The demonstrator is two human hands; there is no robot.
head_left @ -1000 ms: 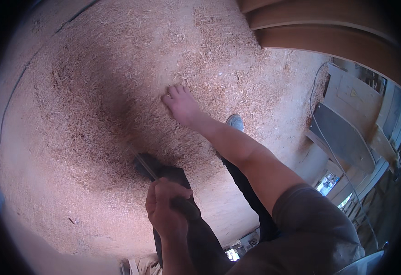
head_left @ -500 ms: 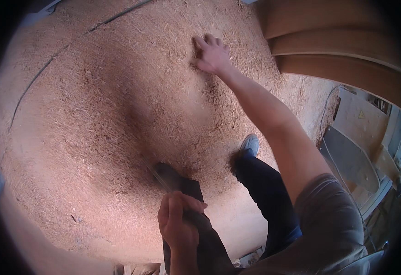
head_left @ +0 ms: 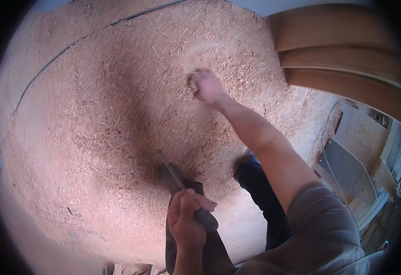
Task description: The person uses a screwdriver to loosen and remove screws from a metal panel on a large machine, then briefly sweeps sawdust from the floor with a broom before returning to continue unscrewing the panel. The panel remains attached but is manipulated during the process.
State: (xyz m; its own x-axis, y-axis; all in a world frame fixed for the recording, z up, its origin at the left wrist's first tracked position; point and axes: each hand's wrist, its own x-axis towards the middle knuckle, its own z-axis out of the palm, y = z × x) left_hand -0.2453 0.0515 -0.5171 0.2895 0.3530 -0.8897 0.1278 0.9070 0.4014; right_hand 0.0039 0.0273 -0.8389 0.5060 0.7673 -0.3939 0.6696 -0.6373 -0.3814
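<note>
My left hand (head_left: 189, 213) is closed around a dark-handled tool with a slim metal shaft (head_left: 172, 170), perhaps a screwdriver. The shaft points forward and a little to the left, in front of my leg. Farther out, my right hand (head_left: 207, 88) is stretched over a wide layer of wood shavings (head_left: 104, 110). Its fingers are curled and slightly blurred, and brown shavings show between them.
A dark cable (head_left: 67, 48) curves across the shavings at the far left. Curved brown panels (head_left: 342, 59) stand at the upper right. Below them are a light box with a warning sign (head_left: 361, 126) and a grey plate (head_left: 347, 169). My legs (head_left: 264, 192) stand in the shavings.
My right hand has gone from spread on the shavings to curled, and has drawn nearer to me. The left hand still grips the tool. The view has shifted slightly.
</note>
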